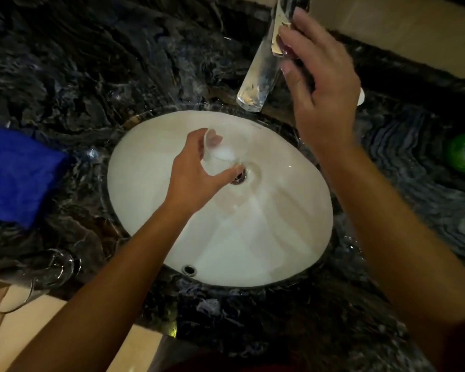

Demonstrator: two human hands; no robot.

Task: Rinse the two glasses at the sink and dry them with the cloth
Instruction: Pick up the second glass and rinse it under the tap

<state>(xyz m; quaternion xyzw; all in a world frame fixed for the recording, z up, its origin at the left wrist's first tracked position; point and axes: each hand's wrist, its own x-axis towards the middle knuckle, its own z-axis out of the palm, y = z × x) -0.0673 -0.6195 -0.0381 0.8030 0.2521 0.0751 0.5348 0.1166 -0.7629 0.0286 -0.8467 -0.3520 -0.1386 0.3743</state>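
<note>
Left hand (196, 170) holds a tilted glass (220, 154) over the drain, below and nearer than the tap (258, 73); right hand (314, 76) grips its lever.

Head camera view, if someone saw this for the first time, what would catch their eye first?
The white oval sink basin set in the dark veined marble counter stands out most. Over its drain, the left hand holds a clear drinking glass, tilted, while the right hand grips the chrome tap lever. A bright blue cloth lies on the counter at far left, with a second clear glass nearer the front edge.
</note>
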